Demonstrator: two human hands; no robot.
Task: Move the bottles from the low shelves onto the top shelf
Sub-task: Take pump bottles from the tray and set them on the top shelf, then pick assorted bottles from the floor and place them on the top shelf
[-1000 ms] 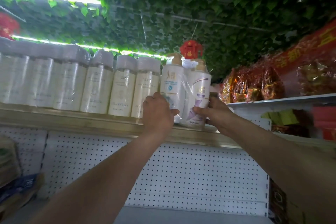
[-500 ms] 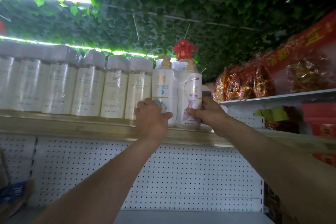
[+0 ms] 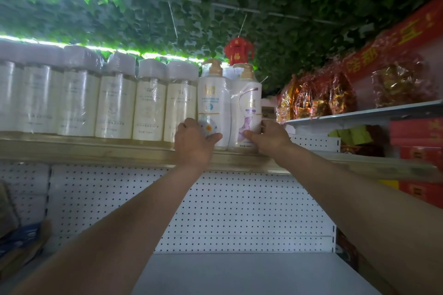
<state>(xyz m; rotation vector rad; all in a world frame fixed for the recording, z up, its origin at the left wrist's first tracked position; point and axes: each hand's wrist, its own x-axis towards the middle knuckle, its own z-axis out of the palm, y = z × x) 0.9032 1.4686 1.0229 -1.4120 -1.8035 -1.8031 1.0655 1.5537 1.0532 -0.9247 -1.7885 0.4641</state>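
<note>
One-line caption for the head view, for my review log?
Both hands, left hand and right hand, steady a wrapped pair of pump bottles on the top shelf beside capped bottles.

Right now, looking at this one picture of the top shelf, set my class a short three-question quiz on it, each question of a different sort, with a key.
1. True or false: the wrapped pump-bottle pack stands upright on the top shelf.
2. Which hand holds the purple-labelled side of the pack? A) left hand B) right hand C) neither
3. Fill in: to the left of the pack stands a row of white bottles with grey ____.

Key: 1 true; 2 B; 3 caps.
</note>
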